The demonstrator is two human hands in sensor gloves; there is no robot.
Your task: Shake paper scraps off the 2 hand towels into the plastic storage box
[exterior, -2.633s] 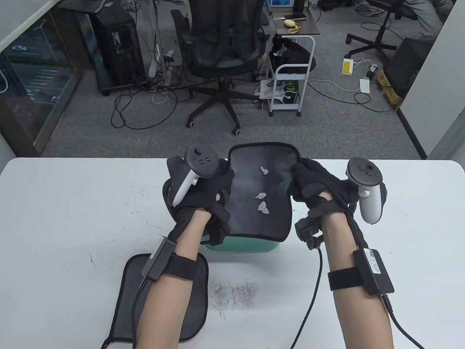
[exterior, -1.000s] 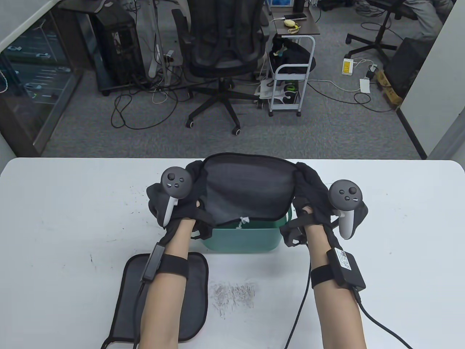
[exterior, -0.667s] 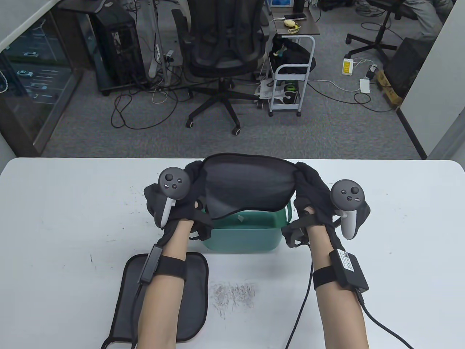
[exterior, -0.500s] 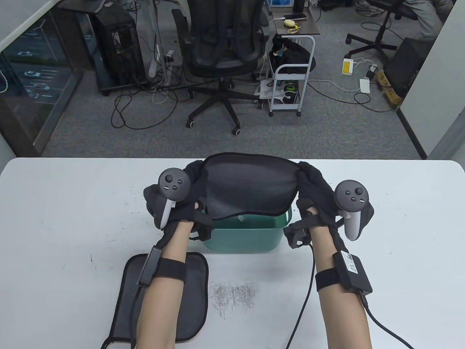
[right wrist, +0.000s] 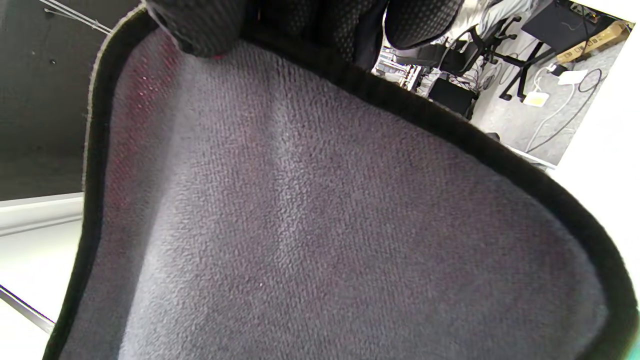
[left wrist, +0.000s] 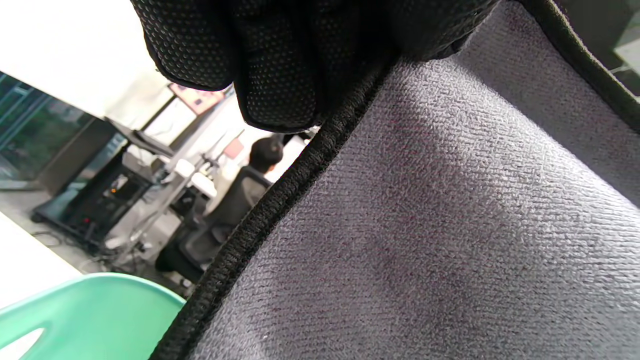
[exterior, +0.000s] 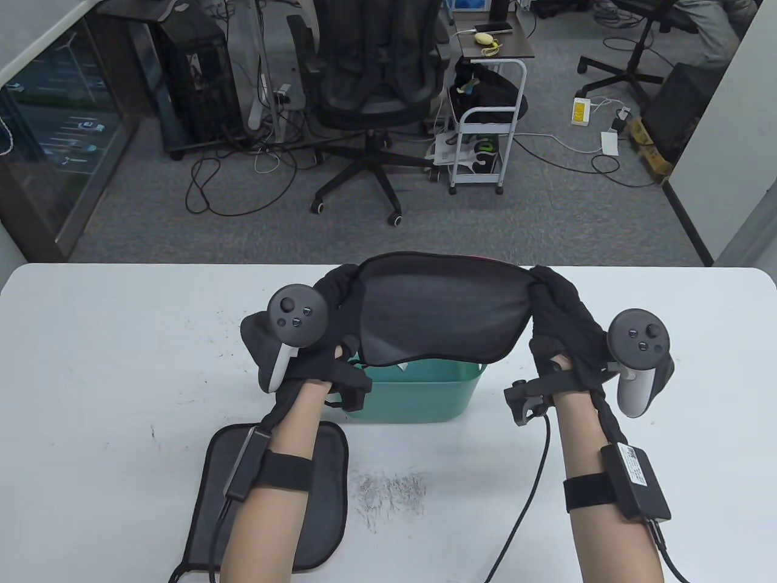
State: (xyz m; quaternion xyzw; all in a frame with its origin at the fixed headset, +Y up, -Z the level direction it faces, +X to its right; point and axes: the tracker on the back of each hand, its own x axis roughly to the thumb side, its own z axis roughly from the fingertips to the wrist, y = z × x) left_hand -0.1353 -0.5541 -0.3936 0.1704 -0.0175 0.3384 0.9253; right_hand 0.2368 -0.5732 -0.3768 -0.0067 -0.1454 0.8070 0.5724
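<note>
A dark grey hand towel (exterior: 440, 306) with black trim hangs stretched between both hands above the green plastic storage box (exterior: 425, 395). My left hand (exterior: 340, 297) grips its left end, and my right hand (exterior: 555, 303) grips its right end. The cloth fills both wrist views (left wrist: 450, 225) (right wrist: 325, 225), with gloved fingers (left wrist: 280, 65) pinching its hem. A white paper scrap (exterior: 402, 367) shows just under the towel's lower edge, inside the box. The second towel (exterior: 273, 504) lies flat on the table under my left forearm.
A patch of dark scuff marks (exterior: 391, 492) lies on the white table (exterior: 91, 395) in front of the box. Beyond the far table edge stand an office chair (exterior: 370, 79) and a small white cart (exterior: 485, 139) on the carpet.
Both hands tipped the towel up from lying flat with scraps on it; the scraps slid off into the box. Over the last half second the hands and towel shifted right.
</note>
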